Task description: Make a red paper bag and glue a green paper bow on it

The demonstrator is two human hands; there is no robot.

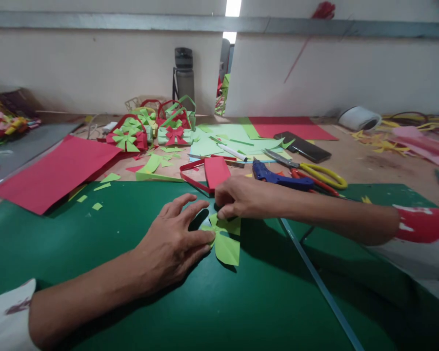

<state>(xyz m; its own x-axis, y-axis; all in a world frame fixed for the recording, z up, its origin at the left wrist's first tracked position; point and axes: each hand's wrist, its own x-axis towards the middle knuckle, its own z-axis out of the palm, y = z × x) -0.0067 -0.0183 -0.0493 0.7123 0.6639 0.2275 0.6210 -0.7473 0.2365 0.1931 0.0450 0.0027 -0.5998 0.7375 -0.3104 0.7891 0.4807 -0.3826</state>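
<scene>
A light-green paper bow (227, 248) with petal-like loops is at the middle of the green mat. My left hand (171, 239) pinches its left side between thumb and forefinger, with the other fingers raised and curved. My right hand (237, 197) is curled, its thumb and forefinger closed at the bow's upper edge. The right fingers cover part of the paper there. Just beyond the right hand lies a small red paper box (217, 173) with a red strip handle looped out to its left.
A blue glue gun (278, 176) and yellow-handled scissors (314, 170) lie right of the box. Finished paper baskets (174, 135) and a dark bottle (185, 78) stand behind. Red paper (58, 173) lies left; a phone (303, 147) lies right. A clear stick (320, 282) crosses the green mat (139, 321).
</scene>
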